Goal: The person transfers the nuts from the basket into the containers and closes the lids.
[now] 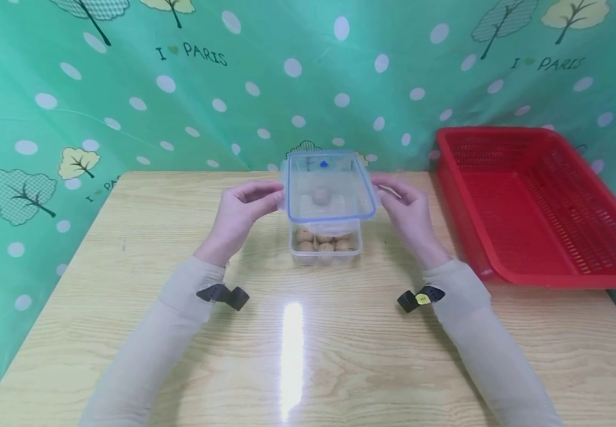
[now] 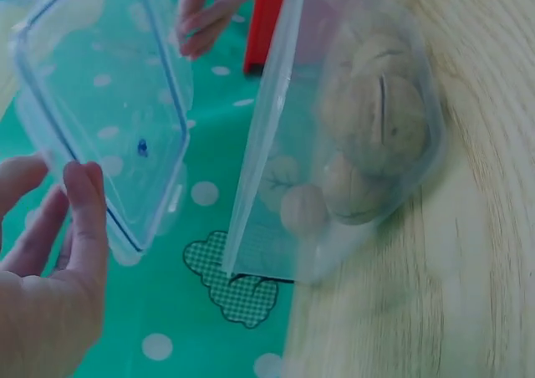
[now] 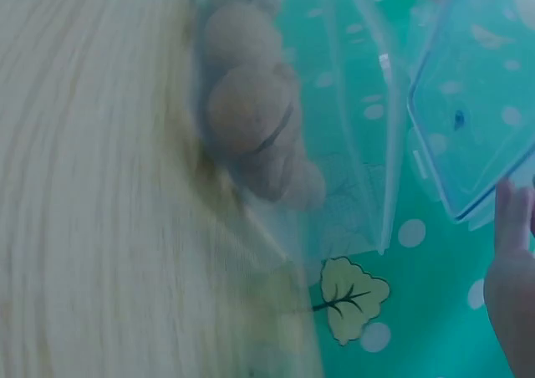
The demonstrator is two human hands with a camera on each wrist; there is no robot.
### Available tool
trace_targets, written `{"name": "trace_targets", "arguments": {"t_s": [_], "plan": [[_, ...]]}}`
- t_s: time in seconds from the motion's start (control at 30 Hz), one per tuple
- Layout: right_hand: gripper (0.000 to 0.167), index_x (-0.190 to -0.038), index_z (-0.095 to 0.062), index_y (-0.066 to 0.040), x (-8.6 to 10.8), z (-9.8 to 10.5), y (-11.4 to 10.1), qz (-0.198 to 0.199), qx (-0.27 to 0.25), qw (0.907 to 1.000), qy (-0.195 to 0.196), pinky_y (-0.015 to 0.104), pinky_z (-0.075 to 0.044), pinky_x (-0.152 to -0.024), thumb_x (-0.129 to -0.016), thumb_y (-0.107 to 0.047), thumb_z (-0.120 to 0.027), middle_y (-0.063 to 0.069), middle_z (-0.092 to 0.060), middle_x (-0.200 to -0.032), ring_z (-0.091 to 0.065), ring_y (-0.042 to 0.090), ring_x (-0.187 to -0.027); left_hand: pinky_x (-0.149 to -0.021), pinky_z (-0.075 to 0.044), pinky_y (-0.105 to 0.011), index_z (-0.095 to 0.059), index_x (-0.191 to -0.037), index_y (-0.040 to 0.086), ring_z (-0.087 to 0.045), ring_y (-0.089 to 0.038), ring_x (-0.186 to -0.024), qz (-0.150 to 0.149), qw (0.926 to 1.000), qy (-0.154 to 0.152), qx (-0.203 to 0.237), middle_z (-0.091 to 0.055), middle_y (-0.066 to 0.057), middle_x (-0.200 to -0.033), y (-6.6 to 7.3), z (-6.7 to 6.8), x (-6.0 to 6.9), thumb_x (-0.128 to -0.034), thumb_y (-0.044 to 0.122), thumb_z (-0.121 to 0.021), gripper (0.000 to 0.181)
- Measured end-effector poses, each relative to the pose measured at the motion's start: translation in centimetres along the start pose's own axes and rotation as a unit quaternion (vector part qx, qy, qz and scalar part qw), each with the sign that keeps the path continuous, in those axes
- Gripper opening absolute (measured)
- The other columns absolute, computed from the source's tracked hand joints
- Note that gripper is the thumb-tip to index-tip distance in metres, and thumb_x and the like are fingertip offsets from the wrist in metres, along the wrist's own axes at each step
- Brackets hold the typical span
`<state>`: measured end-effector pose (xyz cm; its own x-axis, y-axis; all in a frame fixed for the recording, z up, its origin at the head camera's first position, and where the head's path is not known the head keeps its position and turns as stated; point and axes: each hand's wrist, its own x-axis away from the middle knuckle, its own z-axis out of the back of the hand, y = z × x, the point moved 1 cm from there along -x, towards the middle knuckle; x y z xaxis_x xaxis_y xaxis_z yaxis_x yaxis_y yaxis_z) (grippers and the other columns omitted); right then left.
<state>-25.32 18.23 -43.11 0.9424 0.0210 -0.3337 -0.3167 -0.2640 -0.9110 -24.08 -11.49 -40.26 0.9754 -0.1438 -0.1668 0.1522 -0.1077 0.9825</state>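
A clear plastic lid with a blue sealing ring [image 1: 332, 204] is held tilted above a see-through food container [image 1: 326, 254]. Several walnuts [image 1: 326, 247] lie inside the container, which stands on the table. My left hand [image 1: 241, 210] pinches the lid's left side between thumb and fingers. At the opposite side, my right hand [image 1: 406, 210] grips the lid's edge. Both wrist views show the lid [image 2: 104, 85] apart from the container's rim, so the container [image 3: 347, 119] is uncovered. The back part of the container is seen only through the lid.
A large red plastic basket [image 1: 481, 237] stands at the right of the wooden table [image 1: 222, 367], close to my right forearm. Behind the table hangs a green spotted cloth [image 1: 265, 77] with printed trees and lettering.
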Motion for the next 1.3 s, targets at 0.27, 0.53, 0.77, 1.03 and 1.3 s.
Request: {"name": "trace_targets", "arguments": {"t_s": [0.27, 0.53, 0.77, 1.03, 1.3], "plan": [[0.025, -0.116, -0.067, 0.000, 0.4, 0.6, -0.1, -0.066, 0.001, 0.9975, -0.023, 0.029, -0.042, -0.100, -0.094, 0.002, -0.057, 0.005, -0.066, -0.113, -0.057, 0.020, -0.109, -0.097, -0.046, -0.038, -0.056, -0.133, 0.002, -0.066, -0.019, -0.090, 0.071, 0.9966, -0.033, -0.027, -0.069, -0.004, -0.093, -0.5, 0.4, -0.2, -0.0865, 0.002, -0.070, 0.048], [0.041, -0.133, -0.055, 0.003, 0.3, 0.3, 0.2, -0.078, 0.101, 0.9915, -0.024, 0.024, -0.046, -0.093, -0.092, 0.002, -0.060, 0.001, -0.063, -0.114, -0.059, 0.015, -0.105, -0.087, -0.052, -0.035, -0.053, -0.136, 0.006, -0.065, -0.017, -0.080, 0.067, 0.9964, -0.045, -0.025, -0.065, -0.005, -0.089, -1.9, 0.2, -0.5, -0.0850, -0.004, -0.069, 0.055], [0.047, -0.136, -0.052, 0.002, 0.1, -0.1, 0.7, -0.092, 0.175, 0.9796, -0.035, 0.021, -0.048, -0.088, -0.090, 0.003, -0.062, 0.005, -0.058, -0.104, -0.060, 0.011, -0.093, -0.063, -0.054, -0.026, -0.053, -0.134, 0.005, -0.059, -0.013, -0.060, 0.062, 0.9934, -0.025, -0.093, -0.061, -0.006, -0.083, -3.3, 0.3, -1.0, -0.0875, -0.002, -0.066, 0.049], [0.050, -0.141, -0.050, -0.007, -0.5, -0.1, 1.5, -0.139, 0.239, 0.9592, -0.057, 0.023, -0.047, -0.091, -0.092, -0.004, -0.061, 0.013, -0.056, -0.112, -0.058, 0.015, -0.098, -0.056, -0.046, -0.021, -0.046, -0.140, 0.010, -0.049, -0.010, -0.059, 0.079, 0.9911, -0.017, -0.106, -0.055, -0.005, -0.084, -4.8, 0.3, -1.3, -0.0909, -0.001, -0.061, 0.052], [0.054, -0.143, -0.047, -0.009, -0.8, -0.3, 2.2, -0.169, 0.248, 0.9517, -0.064, 0.027, -0.048, -0.092, -0.091, -0.002, -0.059, 0.015, -0.057, -0.116, -0.056, 0.019, -0.101, -0.053, -0.049, -0.022, -0.051, -0.136, 0.004, -0.052, -0.011, -0.055, 0.071, 0.9897, -0.013, -0.123, -0.056, -0.007, -0.085, -5.4, 0.1, -1.3, -0.0912, -0.003, -0.058, 0.046]]}}
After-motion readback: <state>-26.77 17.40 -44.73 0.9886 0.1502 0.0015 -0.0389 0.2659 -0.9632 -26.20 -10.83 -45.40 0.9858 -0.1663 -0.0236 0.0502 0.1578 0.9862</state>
